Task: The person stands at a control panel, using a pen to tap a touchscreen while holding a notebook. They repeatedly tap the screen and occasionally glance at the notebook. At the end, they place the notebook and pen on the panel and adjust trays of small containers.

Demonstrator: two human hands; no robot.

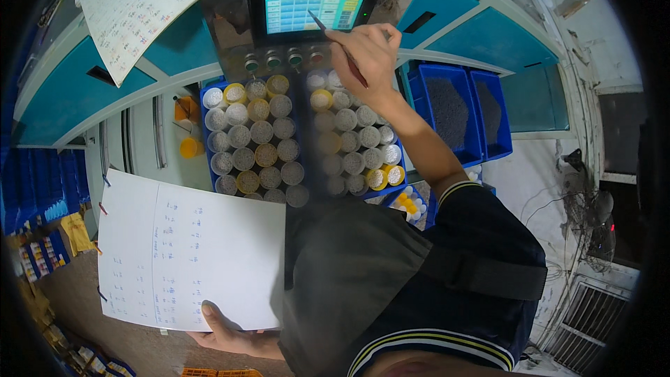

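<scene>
My right hand point(370, 59) is raised in front of a touchscreen panel point(279, 17), its fingers closed round a slim dark pen point(316, 19). The pen's tip points at the middle of the lit screen; I cannot tell whether it touches. Low on the left, my left hand point(227, 331) grips the bottom edge of a stack of white paper point(241, 258), with the thumb on top and the other fingers mostly hidden underneath. Blue handwriting covers part of the top sheet, and small ties line its left edge. A row of round buttons point(273, 61) sits below the screen.
Blue trays hold several round white and yellow tubs point(262, 131) of small pale pieces. Blue bins point(447, 112) of dark grains stand at right. Another written sheet point(139, 14) hangs at upper left over teal cabinet doors point(495, 38). A fan point(590, 213) is far right.
</scene>
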